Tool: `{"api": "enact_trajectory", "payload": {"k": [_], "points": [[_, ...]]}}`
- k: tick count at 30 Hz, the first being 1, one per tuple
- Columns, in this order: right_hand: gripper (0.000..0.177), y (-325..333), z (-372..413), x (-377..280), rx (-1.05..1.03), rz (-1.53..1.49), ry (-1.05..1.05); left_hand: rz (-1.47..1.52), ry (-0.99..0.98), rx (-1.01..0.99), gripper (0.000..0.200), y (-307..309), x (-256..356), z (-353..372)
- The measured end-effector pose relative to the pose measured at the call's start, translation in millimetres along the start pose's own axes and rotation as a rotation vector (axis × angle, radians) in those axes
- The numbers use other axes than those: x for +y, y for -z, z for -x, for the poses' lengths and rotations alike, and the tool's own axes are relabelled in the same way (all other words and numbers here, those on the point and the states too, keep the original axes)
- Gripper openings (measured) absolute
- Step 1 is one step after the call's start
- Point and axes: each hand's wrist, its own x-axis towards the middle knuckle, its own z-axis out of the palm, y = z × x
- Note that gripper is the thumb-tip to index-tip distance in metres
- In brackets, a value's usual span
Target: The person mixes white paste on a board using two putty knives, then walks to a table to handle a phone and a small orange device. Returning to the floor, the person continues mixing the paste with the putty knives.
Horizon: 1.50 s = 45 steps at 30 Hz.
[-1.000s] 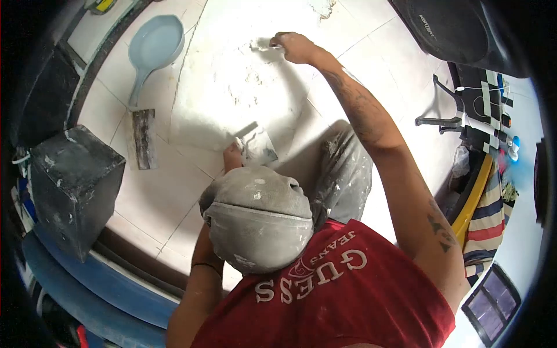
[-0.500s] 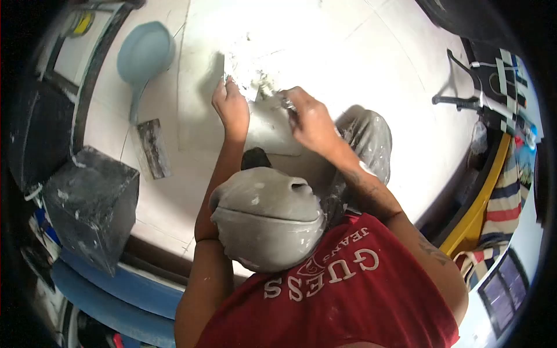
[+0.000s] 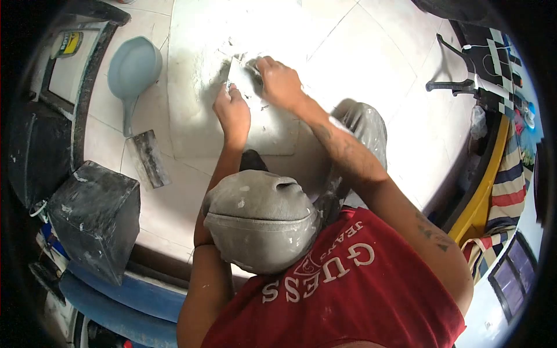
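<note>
My left hand is closed around the lower end of a thin, pale flat piece that rises from the fingers above a white board on the floor. Just to its right, my right hand is bent with its fingertips pressed together beside the piece. Something small and greyish is at those fingertips, too hidden to name. Dark crumbs and smudges are scattered over the board around both hands.
Left of the board are a grey-blue long-handled dipper and a smeared flat plate. A black box stands at lower left, beside a blue rounded edge. A black metal stand is at right.
My right hand has moved up and left, closer to the pale piece. The piece in my left hand now shows a broader pale face. The view has shifted slightly.
</note>
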Motion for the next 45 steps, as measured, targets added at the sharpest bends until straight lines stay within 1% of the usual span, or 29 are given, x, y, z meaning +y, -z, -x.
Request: {"api": "enact_trajectory", "payload": {"k": [3,4,6,7,8,10,11,12,14,16,18,19,20,22,24,25,26,28,30,32,33,36,37,39,41,42,45], "points": [[0.035,4.8,-27.0,21.6,-0.083,0.087,0.015,0.039,0.033,-0.015,0.022,10.8,-23.6,-3.3],[0.036,6.0,-34.2,27.2,-0.067,0.068,0.066,0.112,0.073,-0.029,0.022,15.5,-38.3,-3.9],[0.039,10.5,-37.9,36.9,-0.055,0.036,0.167,0.266,0.171,-0.055,0.022,23.7,-63.0,5.8],[0.043,19.9,-41.0,37.7,-0.088,0.045,0.190,0.403,0.325,-0.041,0.025,24.0,-60.7,20.3],[0.043,25.9,-44.3,40.4,-0.130,0.064,0.168,0.312,0.309,-0.059,0.026,26.8,-65.5,31.4],[0.043,30.1,-49.4,46.5,-0.215,0.101,0.116,0.125,0.277,-0.105,0.027,27.4,-97.7,61.5],[0.041,12.9,-46.7,56.2,-0.210,0.192,0.180,0.052,0.252,-0.111,0.028,26.2,-115.6,78.1],[0.036,-11.5,-41.2,55.1,-0.334,0.375,0.117,-0.021,0.226,-0.119,0.030,25.2,-130.0,94.1],[0.031,-40.0,-11.6,57.8,-0.150,0.524,0.485,-0.019,0.264,-0.089,0.027,18.9,-153.2,121.0],[0.030,-23.8,-23.9,53.7,-0.389,0.409,0.370,-0.022,0.299,-0.054,0.025,11.9,-162.9,138.3],[0.030,-15.6,-51.4,61.2,-0.600,0.295,0.245,0.043,0.350,-0.037,0.024,6.9,-166.1,141.8],[0.026,-10.6,-56.3,61.5,-0.514,0.355,0.266,0.109,0.383,-0.023,0.024,6.5,-165.9,140.5],[0.025,-18.3,-50.2,64.0,-0.379,0.407,0.332,0.209,0.426,-0.002,0.023,7.7,-165.5,138.2],[0.024,-49.8,-29.7,74.1,-0.090,0.490,0.461,0.469,0.500,0.061,0.022,13.9,-166.1,126.5],[0.027,-40.8,-29.0,71.9,-0.223,0.451,0.430,0.677,0.529,0.135,0.022,25.9,-162.6,114.8],[0.029,-34.3,-36.5,76.9,-0.310,0.425,0.385,0.692,0.504,0.150,0.021,33.1,-163.9,109.1],[0.031,-24.0,-41.4,74.6,-0.398,0.395,0.335,0.643,0.475,0.147,0.021,41.3,-161.8,105.0],[0.032,8.6,-54.6,51.6,-0.377,0.353,0.306,0.464,0.400,0.123,0.020,59.6,-153.9,92.6],[0.032,-45.1,-56.8,74.7,-0.195,0.238,0.177,0.260,0.335,0.096,0.018,75.6,-144.7,81.3],[0.024,-39.7,-30.8,57.0,-0.104,0.490,0.551,0.245,0.318,0.169,0.018,79.6,-146.2,72.0],[0.024,-33.2,-31.6,53.5,-0.166,0.411,0.533,0.236,0.310,0.203,0.018,81.9,-147.7,68.1],[0.033,1.1,-59.5,52.9,-0.501,0.378,0.292,0.054,0.272,0.225,0.019,97.2,-156.0,52.4],[0.034,22.1,-63.5,42.1,-0.410,0.365,0.317,-0.102,0.254,0.205,0.020,102.6,-159.5,44.9],[0.037,30.1,-82.8,41.0,-0.309,0.423,0.336,-0.414,0.234,0.160,0.024,115.5,-169.3,38.3],[0.040,37.0,-98.0,39.5,-0.230,0.418,0.365,-0.677,-0.101,0.263,0.030,126.9,-178.6,32.9],[0.041,35.8,-105.0,41.4,-0.230,0.418,0.329,-0.805,-0.277,0.313,0.034,131.8,-179.7,28.6],[0.042,29.4,-131.9,50.4,-0.205,0.404,0.225,-0.674,0.006,0.345,0.041,148.1,-180.3,29.0]]}}
